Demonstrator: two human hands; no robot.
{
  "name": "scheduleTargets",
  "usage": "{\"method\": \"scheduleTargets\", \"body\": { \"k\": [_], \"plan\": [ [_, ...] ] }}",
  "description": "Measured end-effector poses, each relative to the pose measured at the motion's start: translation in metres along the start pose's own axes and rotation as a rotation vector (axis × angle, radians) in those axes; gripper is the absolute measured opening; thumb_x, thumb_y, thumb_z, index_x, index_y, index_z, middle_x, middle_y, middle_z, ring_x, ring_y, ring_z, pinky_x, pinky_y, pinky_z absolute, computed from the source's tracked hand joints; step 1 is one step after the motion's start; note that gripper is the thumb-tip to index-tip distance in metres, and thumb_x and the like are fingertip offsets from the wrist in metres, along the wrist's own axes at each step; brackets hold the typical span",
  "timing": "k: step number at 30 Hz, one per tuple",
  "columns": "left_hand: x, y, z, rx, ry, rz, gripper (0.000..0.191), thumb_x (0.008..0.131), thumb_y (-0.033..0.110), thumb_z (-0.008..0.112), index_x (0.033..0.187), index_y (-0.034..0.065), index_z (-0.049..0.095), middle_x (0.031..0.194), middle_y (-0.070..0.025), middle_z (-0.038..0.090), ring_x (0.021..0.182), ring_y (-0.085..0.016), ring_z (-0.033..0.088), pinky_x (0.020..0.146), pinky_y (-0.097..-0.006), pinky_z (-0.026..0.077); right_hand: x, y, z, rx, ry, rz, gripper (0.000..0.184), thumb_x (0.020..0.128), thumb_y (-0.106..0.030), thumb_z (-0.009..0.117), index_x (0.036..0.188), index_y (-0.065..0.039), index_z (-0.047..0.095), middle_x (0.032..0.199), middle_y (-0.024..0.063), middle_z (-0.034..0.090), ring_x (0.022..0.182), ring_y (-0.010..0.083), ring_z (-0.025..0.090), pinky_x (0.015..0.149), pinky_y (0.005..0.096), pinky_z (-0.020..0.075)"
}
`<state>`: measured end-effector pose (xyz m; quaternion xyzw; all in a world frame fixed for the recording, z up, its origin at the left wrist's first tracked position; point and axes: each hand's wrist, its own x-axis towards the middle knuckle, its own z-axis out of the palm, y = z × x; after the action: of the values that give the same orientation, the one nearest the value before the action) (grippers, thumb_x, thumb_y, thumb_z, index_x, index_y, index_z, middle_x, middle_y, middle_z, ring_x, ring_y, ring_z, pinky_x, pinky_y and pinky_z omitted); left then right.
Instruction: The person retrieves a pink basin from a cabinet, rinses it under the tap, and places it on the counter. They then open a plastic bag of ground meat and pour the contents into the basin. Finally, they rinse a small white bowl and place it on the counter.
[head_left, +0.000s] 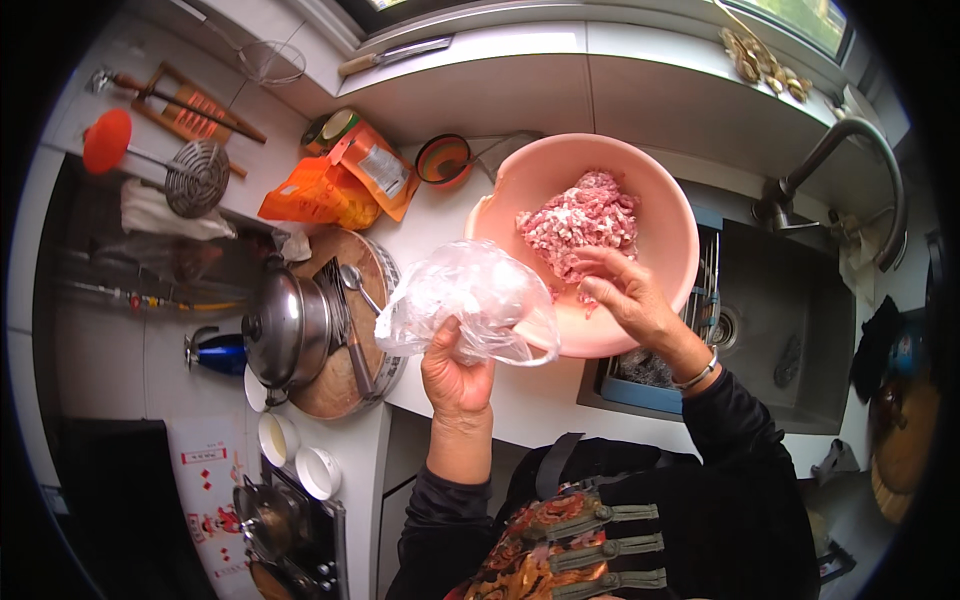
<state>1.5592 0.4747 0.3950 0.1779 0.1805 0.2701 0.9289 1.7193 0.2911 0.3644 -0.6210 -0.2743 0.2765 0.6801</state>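
Note:
My left hand (459, 367) grips a crumpled clear plastic bag (480, 300) by its underside, beside the near left rim of a large pink plastic basin (667, 225). A mound of pink minced meat (581, 221) lies on the basin's floor, and a few small scraps sit apart from the main heap. Over the near right part of the basin, my right hand (626, 296) has its fingers spread and curled, with nothing seen in them. Its fingertips overlap the lower edge of the meat; whether they touch it I cannot tell.
A lidded steel pot (289, 330) stands on a round wooden chopping board (330, 390) at the left, with a spoon (352, 277) alongside. Orange packets (330, 195) and a small bowl (444, 159) are behind. Right lies a sink (795, 330) with a curved faucet (832, 135). A knife (397, 54) rests on the sill.

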Motion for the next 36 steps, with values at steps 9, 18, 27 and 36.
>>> {"method": "scheduleTargets", "body": {
  "k": [9, 18, 27, 36],
  "plan": [
    [-0.065, -0.004, -0.034, 0.275, -0.055, -0.08, 0.058, 0.08, -0.011, 0.06, 0.135, 0.0021, 0.044, 0.124, -0.0113, 0.058, 0.114, -0.025, 0.058, 0.099, -0.0392, 0.047, -0.036, -0.019, 0.077, 0.495, -0.442, 0.101, 0.089, 0.081, -0.007, 0.069, 0.152, -0.008, 0.017, 0.143, 0.0154, 0.04, 0.131, 0.0245, 0.043, 0.108, 0.0377, 0.035],
    [-0.148, 0.006, -0.098, 0.72, 0.259, 0.05, 0.037, 0.085, 0.001, 0.067, 0.12, 0.0038, 0.057, 0.103, -0.0017, 0.062, 0.083, -0.009, 0.059, 0.068, -0.0242, 0.05, -0.075, 0.016, 0.152, -0.339, -0.407, -0.374, 0.033, 0.072, 0.011, 0.059, 0.098, -0.007, 0.068, 0.091, 0.0099, 0.057, 0.084, 0.026, 0.06, 0.074, 0.0328, 0.0485],
    [-0.242, 0.002, -0.124, 1.319, 0.152, 0.432, 0.11, 0.063, 0.031, 0.088, 0.149, 0.0057, 0.024, 0.145, -0.0209, 0.027, 0.135, -0.034, 0.032, 0.109, -0.0453, 0.032, -0.118, 0.069, 0.217, -0.196, -0.666, -0.15, 0.014, 0.072, -0.01, 0.065, 0.083, -0.001, 0.062, 0.084, 0.0165, 0.056, 0.075, 0.0321, 0.058, 0.066, 0.0389, 0.0479],
    [-0.355, -0.046, -0.174, 1.411, 0.788, 0.725, 0.067, 0.065, -0.015, 0.048, 0.129, 0.0007, 0.052, 0.12, -0.0194, 0.056, 0.112, -0.036, 0.055, 0.097, -0.0403, 0.044, -0.187, 0.087, 0.252, 0.138, -1.421, 0.319, 0.039, 0.087, -0.008, 0.065, 0.123, 0.0, 0.054, 0.111, 0.0106, 0.059, 0.101, 0.0202, 0.061, 0.087, 0.0338, 0.0508]
  ]
}}
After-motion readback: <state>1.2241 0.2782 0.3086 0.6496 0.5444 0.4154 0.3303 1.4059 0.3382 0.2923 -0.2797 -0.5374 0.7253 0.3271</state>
